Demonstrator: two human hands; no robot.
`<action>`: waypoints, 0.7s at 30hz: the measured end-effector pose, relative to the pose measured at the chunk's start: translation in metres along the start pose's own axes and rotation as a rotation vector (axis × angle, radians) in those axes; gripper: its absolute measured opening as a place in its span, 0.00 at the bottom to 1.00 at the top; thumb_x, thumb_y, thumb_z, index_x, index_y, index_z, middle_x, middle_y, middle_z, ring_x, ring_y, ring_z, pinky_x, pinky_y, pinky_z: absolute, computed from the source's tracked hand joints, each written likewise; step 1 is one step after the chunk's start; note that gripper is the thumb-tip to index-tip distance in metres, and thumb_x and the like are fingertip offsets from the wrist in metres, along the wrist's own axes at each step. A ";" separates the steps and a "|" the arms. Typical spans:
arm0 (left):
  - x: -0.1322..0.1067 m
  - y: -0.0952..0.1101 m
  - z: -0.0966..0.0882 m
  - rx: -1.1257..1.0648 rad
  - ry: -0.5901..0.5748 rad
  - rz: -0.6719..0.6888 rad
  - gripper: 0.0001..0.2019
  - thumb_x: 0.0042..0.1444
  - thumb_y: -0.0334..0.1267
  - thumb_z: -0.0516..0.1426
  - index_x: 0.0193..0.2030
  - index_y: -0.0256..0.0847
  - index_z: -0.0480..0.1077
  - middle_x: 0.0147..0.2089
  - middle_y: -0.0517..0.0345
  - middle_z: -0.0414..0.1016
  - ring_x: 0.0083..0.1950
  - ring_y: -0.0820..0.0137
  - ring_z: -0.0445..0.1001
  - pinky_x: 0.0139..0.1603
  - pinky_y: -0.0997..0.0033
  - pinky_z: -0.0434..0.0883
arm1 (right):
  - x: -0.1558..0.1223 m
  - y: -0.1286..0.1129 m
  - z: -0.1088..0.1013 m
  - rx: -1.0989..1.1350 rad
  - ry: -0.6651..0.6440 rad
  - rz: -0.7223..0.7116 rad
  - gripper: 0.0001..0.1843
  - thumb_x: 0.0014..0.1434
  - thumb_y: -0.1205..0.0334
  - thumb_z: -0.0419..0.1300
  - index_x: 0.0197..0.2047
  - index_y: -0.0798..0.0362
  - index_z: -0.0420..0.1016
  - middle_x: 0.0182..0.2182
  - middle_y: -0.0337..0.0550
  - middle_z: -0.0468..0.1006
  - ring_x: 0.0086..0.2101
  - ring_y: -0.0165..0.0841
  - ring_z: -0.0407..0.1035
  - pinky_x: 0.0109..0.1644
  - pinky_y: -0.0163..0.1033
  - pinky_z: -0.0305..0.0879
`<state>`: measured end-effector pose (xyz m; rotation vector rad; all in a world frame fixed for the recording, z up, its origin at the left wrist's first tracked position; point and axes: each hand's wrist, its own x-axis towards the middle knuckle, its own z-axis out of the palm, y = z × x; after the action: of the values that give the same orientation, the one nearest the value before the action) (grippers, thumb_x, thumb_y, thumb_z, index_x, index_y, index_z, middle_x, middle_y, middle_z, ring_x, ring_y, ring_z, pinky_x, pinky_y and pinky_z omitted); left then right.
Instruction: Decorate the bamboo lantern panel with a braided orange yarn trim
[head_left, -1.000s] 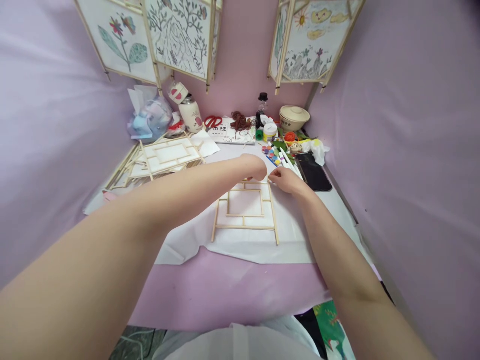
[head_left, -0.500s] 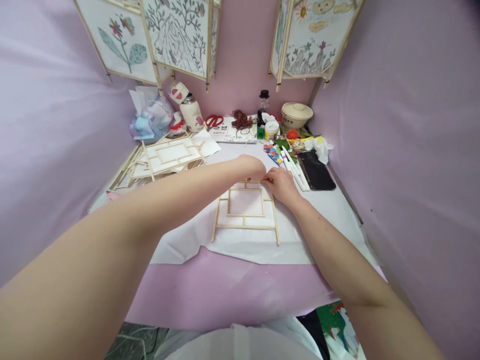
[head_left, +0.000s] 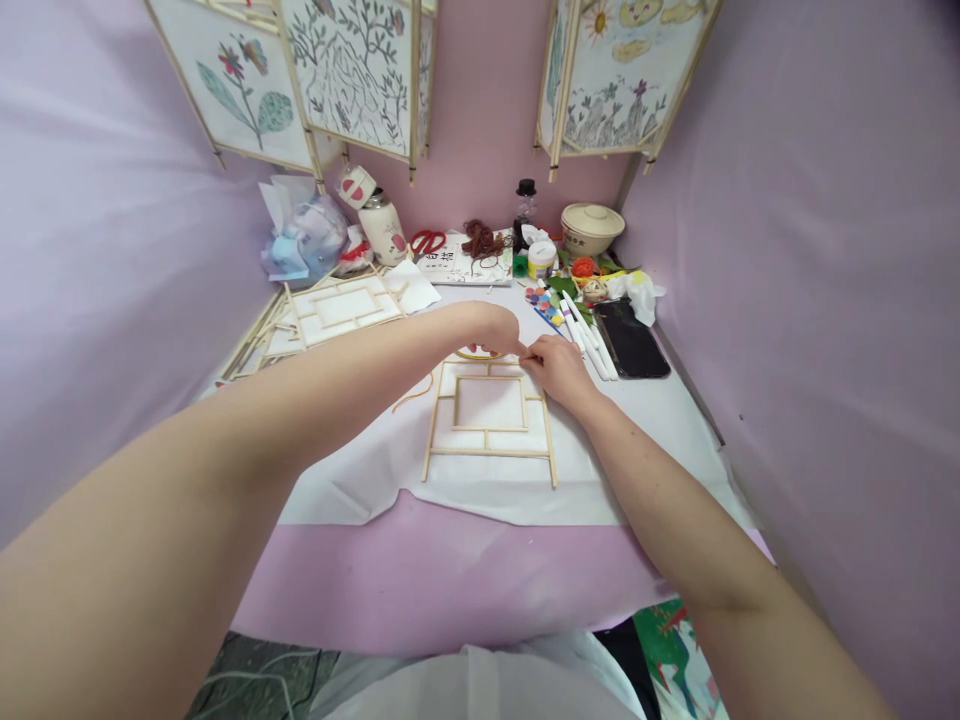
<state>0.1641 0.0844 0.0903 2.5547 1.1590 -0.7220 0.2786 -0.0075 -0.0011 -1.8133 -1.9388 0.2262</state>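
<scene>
Head view. Item: wooden lattice frame (head_left: 489,415), lying flat on a white paper sheet (head_left: 360,480) over the pink table (head_left: 450,580). Left hand (head_left: 499,330) and right hand (head_left: 555,365) were together at the frame's far rail, fingertips touching it; whether either pinched it could not be told. A thin orange loop (head_left: 411,395) lay just left of the frame. Further lattice frames (head_left: 337,310) were stacked far left. White markers (head_left: 589,335) and a black phone (head_left: 631,340) lay to the right.
</scene>
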 end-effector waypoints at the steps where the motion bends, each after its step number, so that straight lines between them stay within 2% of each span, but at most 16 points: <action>1: -0.004 -0.003 -0.003 0.010 -0.026 0.000 0.24 0.50 0.55 0.56 0.40 0.37 0.81 0.36 0.45 0.78 0.36 0.59 0.76 0.41 0.65 0.71 | 0.000 0.000 0.000 0.005 0.001 -0.001 0.12 0.61 0.64 0.55 0.35 0.51 0.81 0.37 0.43 0.79 0.44 0.38 0.67 0.43 0.39 0.53; 6: -0.014 -0.018 -0.010 0.067 -0.022 0.039 0.27 0.56 0.55 0.48 0.43 0.37 0.80 0.38 0.45 0.78 0.36 0.61 0.75 0.42 0.66 0.69 | -0.002 0.001 0.000 0.026 0.012 -0.019 0.11 0.61 0.66 0.56 0.35 0.50 0.81 0.39 0.43 0.79 0.45 0.37 0.67 0.46 0.40 0.54; 11: -0.013 -0.015 -0.007 0.118 -0.026 -0.021 0.24 0.55 0.52 0.52 0.41 0.37 0.81 0.35 0.45 0.79 0.37 0.59 0.75 0.43 0.65 0.68 | -0.004 0.003 0.000 0.036 0.028 -0.044 0.10 0.61 0.66 0.57 0.36 0.51 0.81 0.38 0.43 0.79 0.44 0.37 0.67 0.46 0.40 0.54; 17: -0.023 -0.004 -0.009 0.162 -0.042 -0.097 0.15 0.52 0.40 0.56 0.38 0.34 0.81 0.33 0.43 0.79 0.40 0.55 0.75 0.44 0.63 0.67 | -0.005 0.004 0.001 0.007 0.048 -0.079 0.09 0.61 0.66 0.58 0.36 0.51 0.81 0.37 0.43 0.79 0.43 0.38 0.67 0.43 0.41 0.52; 21: -0.017 -0.005 -0.005 0.159 -0.049 -0.121 0.11 0.49 0.36 0.59 0.35 0.34 0.81 0.30 0.44 0.79 0.42 0.54 0.74 0.46 0.62 0.66 | -0.005 0.007 0.003 -0.028 0.063 -0.128 0.10 0.62 0.66 0.58 0.36 0.50 0.82 0.37 0.43 0.80 0.43 0.39 0.66 0.42 0.42 0.51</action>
<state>0.1525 0.0793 0.1031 2.5940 1.2977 -0.9351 0.2834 -0.0107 -0.0077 -1.6848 -2.0139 0.0990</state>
